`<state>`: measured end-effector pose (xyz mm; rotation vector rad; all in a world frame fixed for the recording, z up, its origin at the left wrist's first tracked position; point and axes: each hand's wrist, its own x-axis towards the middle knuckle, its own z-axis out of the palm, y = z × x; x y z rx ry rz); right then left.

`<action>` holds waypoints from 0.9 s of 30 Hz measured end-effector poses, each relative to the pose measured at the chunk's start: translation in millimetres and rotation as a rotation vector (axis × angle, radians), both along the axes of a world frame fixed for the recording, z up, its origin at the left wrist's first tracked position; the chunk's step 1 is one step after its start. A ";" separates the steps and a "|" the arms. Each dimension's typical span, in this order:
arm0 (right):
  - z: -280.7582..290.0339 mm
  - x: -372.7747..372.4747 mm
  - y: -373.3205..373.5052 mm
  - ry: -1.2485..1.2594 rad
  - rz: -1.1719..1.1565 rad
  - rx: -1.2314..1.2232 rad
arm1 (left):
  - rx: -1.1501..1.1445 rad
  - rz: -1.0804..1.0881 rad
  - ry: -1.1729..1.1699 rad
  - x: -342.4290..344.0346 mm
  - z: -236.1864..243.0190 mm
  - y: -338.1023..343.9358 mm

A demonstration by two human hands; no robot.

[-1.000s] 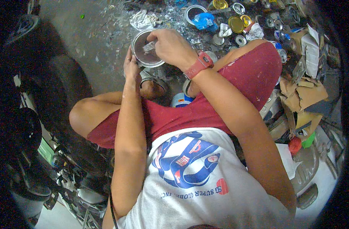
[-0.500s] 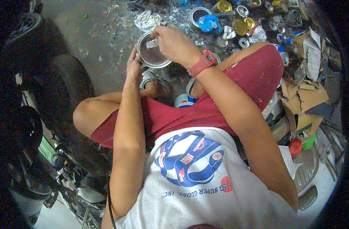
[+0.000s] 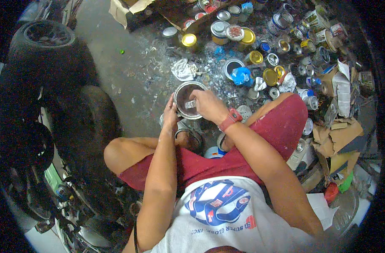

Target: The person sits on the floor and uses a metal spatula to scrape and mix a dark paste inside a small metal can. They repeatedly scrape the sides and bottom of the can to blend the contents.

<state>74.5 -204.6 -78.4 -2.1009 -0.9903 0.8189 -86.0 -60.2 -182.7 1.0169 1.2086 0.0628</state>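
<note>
My left hand (image 3: 170,114) grips the left side of an open round metal can (image 3: 177,100), its fingers pressed along the outer wall. Inside the can is a brownish-grey substance (image 3: 185,93). At the can's right side, my right hand (image 3: 208,105) is closed on a short, flat whitish strip (image 3: 190,104) that reaches into the can; its lower end is hard to make out. The can is held above my feet, between my bent knees. A crumpled white rag (image 3: 184,69) lies on the floor just beyond the can.
Several paint cans (image 3: 220,31) crowd the floor at the far right, near a lidless can with blue plastic (image 3: 242,76) on it. Torn cardboard (image 3: 338,137) is piled at my right. Dark tyres (image 3: 95,120) stand at my left. A white-and-blue container (image 3: 213,152) sits between my feet.
The view has tilted up, showing more cans and cardboard at the far side. My right hand has shifted from the can's far rim to its right side, still with the strip.
</note>
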 end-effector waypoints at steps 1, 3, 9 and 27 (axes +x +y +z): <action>-35.8 -4.9 -2.9 -0.004 -0.002 0.030 | 0.008 -0.030 -0.040 4.1 -2.3 -2.1; -97.6 -11.0 -16.4 -0.024 0.004 0.063 | 0.017 -0.088 -0.115 16.0 -21.4 -0.3; -22.6 -8.2 -12.4 -0.213 0.053 0.059 | 0.141 -0.094 -0.056 2.0 -22.4 -0.4; -43.0 7.1 -9.0 -0.279 -0.047 0.138 | -0.095 0.255 -0.401 7.3 -68.9 -36.4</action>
